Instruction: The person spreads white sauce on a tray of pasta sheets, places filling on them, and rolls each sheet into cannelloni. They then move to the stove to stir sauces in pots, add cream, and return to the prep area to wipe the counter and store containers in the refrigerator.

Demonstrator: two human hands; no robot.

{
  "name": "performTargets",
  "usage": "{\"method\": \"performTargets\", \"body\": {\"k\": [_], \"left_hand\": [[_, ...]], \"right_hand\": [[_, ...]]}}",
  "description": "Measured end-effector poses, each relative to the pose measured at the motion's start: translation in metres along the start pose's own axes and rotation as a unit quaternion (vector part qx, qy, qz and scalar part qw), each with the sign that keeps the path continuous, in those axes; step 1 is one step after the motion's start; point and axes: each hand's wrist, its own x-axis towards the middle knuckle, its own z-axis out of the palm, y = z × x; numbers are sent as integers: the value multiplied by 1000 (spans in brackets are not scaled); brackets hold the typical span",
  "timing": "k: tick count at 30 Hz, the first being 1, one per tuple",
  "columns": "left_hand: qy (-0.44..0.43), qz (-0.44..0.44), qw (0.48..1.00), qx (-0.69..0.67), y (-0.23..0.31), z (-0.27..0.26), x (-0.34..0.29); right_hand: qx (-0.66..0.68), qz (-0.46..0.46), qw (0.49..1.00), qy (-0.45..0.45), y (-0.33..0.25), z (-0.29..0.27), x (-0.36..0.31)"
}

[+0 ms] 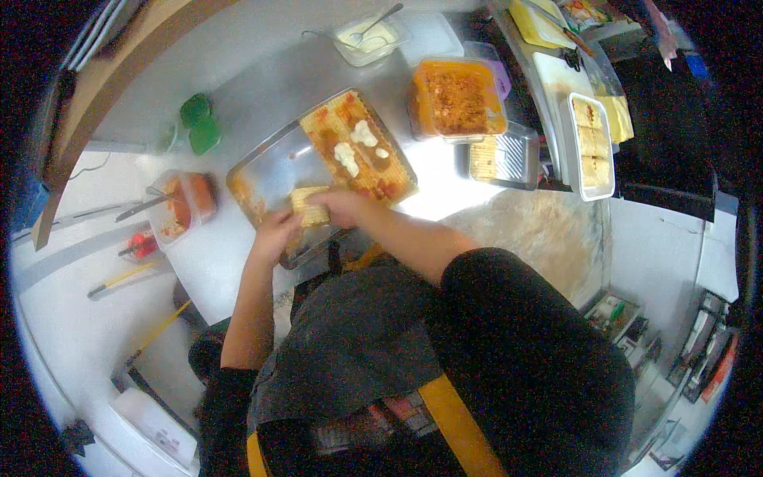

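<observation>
Over the near edge of a metal tray (266, 171), both of my hands hold a ridged pasta sheet (311, 208) that looks folded or rolled. My left hand (280, 232) closes on its left side, and my right hand (343, 208) grips it from the right. In the tray's right part lie ridged pasta sheets (326, 127) streaked with red sauce. White cream dollops (346, 157) sit on them. The tray's left part is mostly bare metal with orange smears. My fingertips are slightly blurred.
Around the tray stand a tub of minced meat sauce (459, 99), a cream tub (367, 49) with a spoon, a red sauce container (189, 208) and green containers (200, 133). At right are a container of ridged sheets (483, 161) and a white dish (607, 171) of pasta rolls.
</observation>
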Motion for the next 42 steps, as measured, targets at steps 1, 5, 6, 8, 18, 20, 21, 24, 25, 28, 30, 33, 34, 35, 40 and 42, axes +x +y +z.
{"method": "performTargets", "body": {"k": [1,5,6,8,18,20,21,24,25,28,30,33,34,35,40,42], "left_hand": [[-3,4,1000,-26,4,1,-6],[43,-40,995,-83,16,8,-27],[54,-48,994,-83,17,10,-30],[74,-58,992,-89,16,11,-33],[146,-118,968,-168,-3,45,-42],[154,-99,960,-210,-3,60,-42],[165,-94,954,-230,-3,67,-42],[166,-88,951,-247,-5,80,-43],[163,-84,950,-252,-7,83,-43],[183,-101,943,-259,-18,87,-47],[193,-106,941,-256,-25,89,-50],[205,-117,936,-263,-34,93,-54],[190,-111,936,-276,-36,95,-54],[168,-107,936,-290,-38,98,-55],[207,-126,935,-261,-42,116,-57],[208,-131,937,-248,-41,122,-54]], "right_hand": [[32,35,999,0,-1,-4,-4],[81,-2,997,-14,-15,-32,-54],[85,2,996,27,-22,-41,-71],[74,-46,996,19,-34,-64,-119],[66,-234,946,215,-131,-221,-324],[26,-267,931,248,-158,-256,-332],[12,-284,928,242,-169,-274,-335],[47,-213,914,342,-203,-322,-319],[44,-205,919,333,-211,-334,-311],[2,-194,906,376,-218,-349,-288],[-64,-204,893,396,-222,-348,-280],[-240,-157,810,512,-230,-337,-276],[-319,-137,761,548,-232,-334,-276],[-366,-131,715,581,-233,-331,-276],[-479,-158,586,635,-213,-323,-279],[-482,-208,585,618,-201,-320,-281]]}}
